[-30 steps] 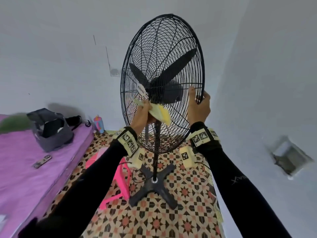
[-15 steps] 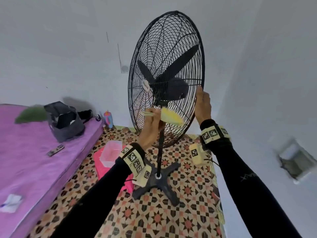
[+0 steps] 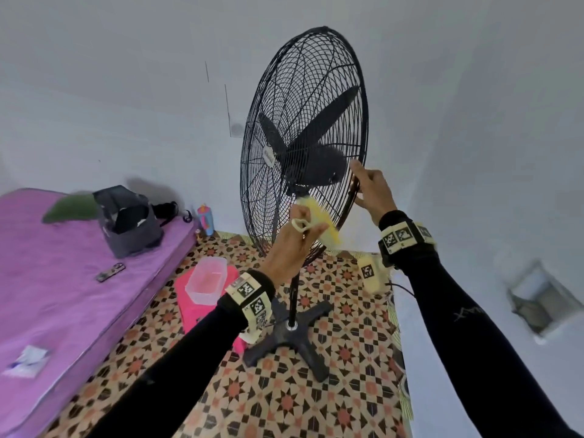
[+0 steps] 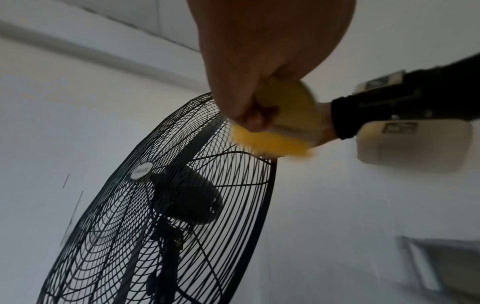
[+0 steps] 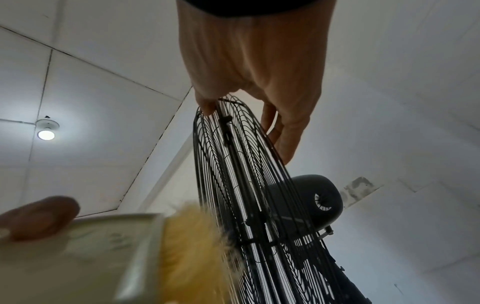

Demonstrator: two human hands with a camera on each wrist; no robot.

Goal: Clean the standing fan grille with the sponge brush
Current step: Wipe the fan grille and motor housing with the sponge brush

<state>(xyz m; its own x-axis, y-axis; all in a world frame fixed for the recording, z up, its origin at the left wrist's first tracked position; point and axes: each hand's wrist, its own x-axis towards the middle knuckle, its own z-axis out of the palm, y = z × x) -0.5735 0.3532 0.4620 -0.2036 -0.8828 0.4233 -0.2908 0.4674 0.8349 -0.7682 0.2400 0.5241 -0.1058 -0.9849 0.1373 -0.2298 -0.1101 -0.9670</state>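
Observation:
A tall black standing fan with a round wire grille point(image 3: 303, 99) stands on the patterned floor. My left hand point(image 3: 297, 235) grips a yellow sponge brush point(image 3: 322, 222) with a pale handle, and its yellow head presses against the lower right of the grille point(image 4: 182, 205). The left wrist view shows the brush point(image 4: 275, 142) blurred at the grille's rim. My right hand point(image 3: 369, 191) holds the grille's right rim, thumb on the front and fingers behind, as the right wrist view shows: the hand point(image 5: 249, 88) clasps the edge of the grille point(image 5: 233, 164), with the brush point(image 5: 192, 253) below.
The fan's cross base point(image 3: 290, 339) sits on the tiled floor. A clear plastic tub point(image 3: 205, 279) lies on a pink mat to the left. A purple mattress point(image 3: 47, 279) carries a grey bag point(image 3: 129, 222); a small bottle point(image 3: 205, 219) stands by the wall. White walls stand close on the right.
My left hand has swept the brush down and right across the grille, from beside the hub to the lower right rim. The right hand keeps its hold on the rim.

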